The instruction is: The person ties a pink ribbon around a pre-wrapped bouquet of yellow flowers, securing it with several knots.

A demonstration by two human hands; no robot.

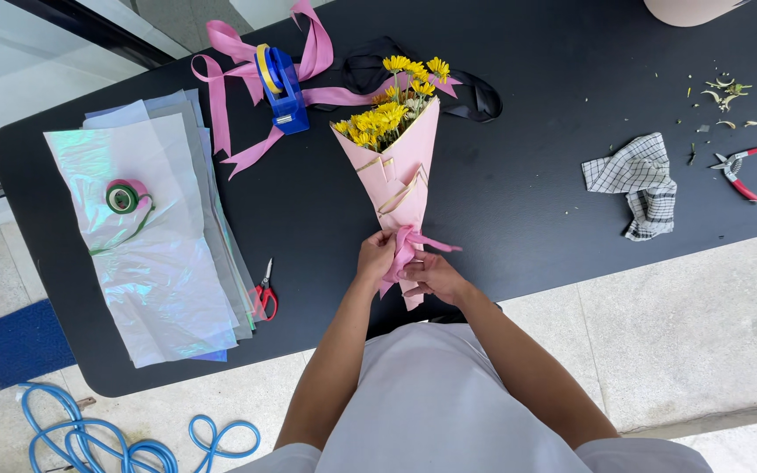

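Bouquet (393,153) in pink wrap lies on the black bench (536,201), stems toward the person; left hand (376,257) and right hand (431,273) pinch pink ribbon (406,245) around its narrow base.

Flower stems: I see only the yellow daisy-like blooms (393,109); the pink paper cone wrapper (399,166) hides everything below them.
Cone tip: my left hand (376,257) and right hand (432,274) cover most of it, and the pink satin ribbon at the neck (407,246) is partly lost under my fingers.
Ribbon knot: I cannot tell whether it is tied or only wrapped.
Top right: a pale rounded object (689,9) is cut off by the upper edge; its kind is unclear.
Scraps: small green and tan trimmings (725,92) are too tiny to identify.
Lower sheets: the iridescent cellophane sheet (146,254) covers most of the stack beneath.
Blue coiled hose (107,438): it runs out of the bottom edge.
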